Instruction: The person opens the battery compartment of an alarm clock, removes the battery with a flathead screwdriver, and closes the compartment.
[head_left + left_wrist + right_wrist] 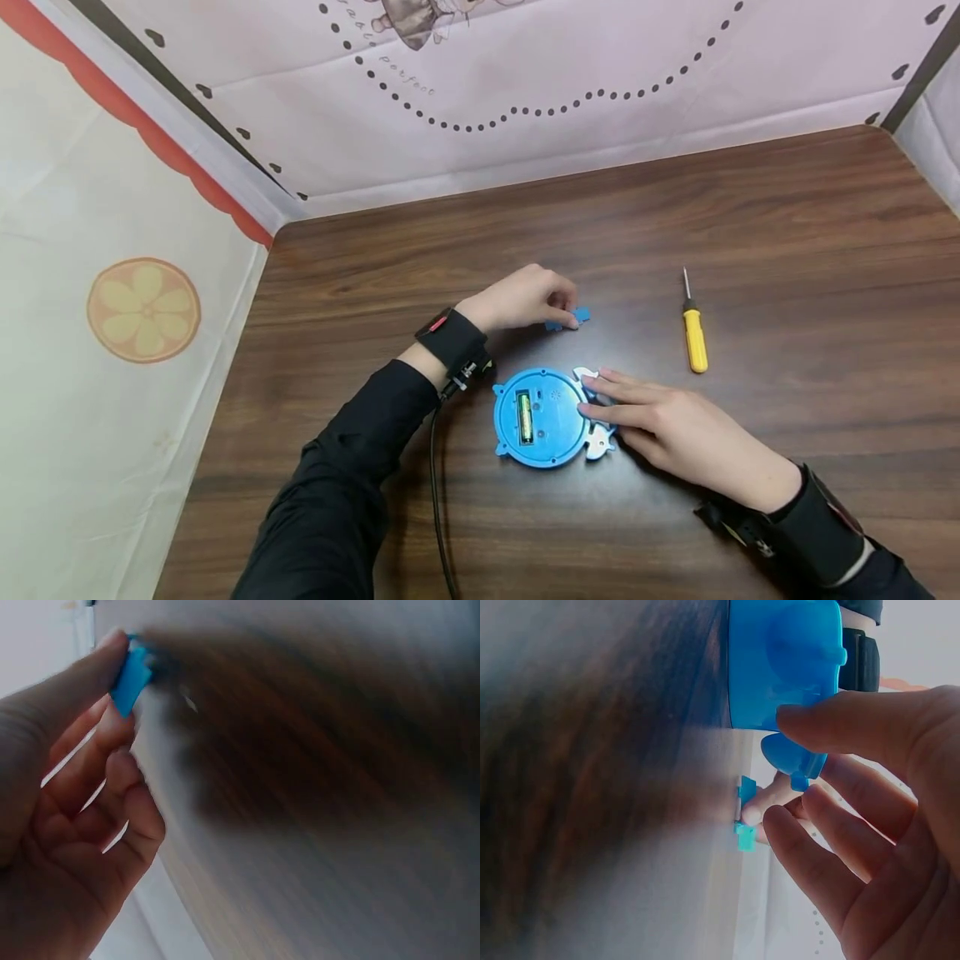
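Two hands work: left hand pinches blue cover, right hand (fingers straight) steadies blue toy.

Both arms wear black long sleeves. Each wrist carries a black strap: the left strap bears a red patch and a black cable; the right strap shows a reddish mark.

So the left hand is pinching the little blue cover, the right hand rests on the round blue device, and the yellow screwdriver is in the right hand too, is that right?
Not quite. In the head view the yellow screwdriver lies alone on the table, away from the right hand. The left hand does pinch the little blue cover, and the right hand rests on the round blue device.
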